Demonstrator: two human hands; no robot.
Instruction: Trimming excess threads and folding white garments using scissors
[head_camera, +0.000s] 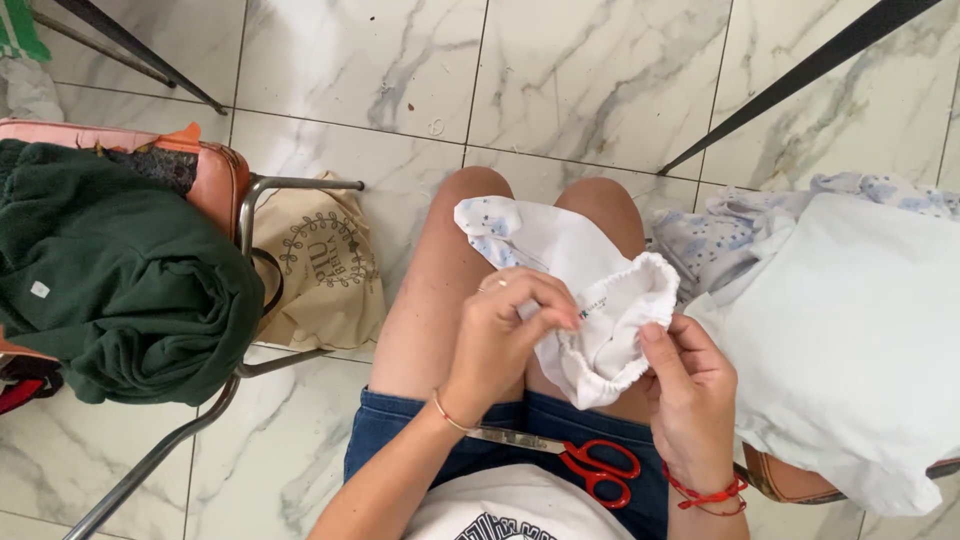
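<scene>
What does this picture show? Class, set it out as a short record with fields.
Left hand: pinches the white garment
Right hand: grips its gathered elastic edge
Lap: red-handled scissors on denim shorts
Person's left: green cloth on a chair, beige bag
Person's right: pile of white fabric
Floor: marble tiles

White cloth piece (600, 300) with gathered elastic edge, crumpled over the knees; blue-printed corner points up-left.
</scene>
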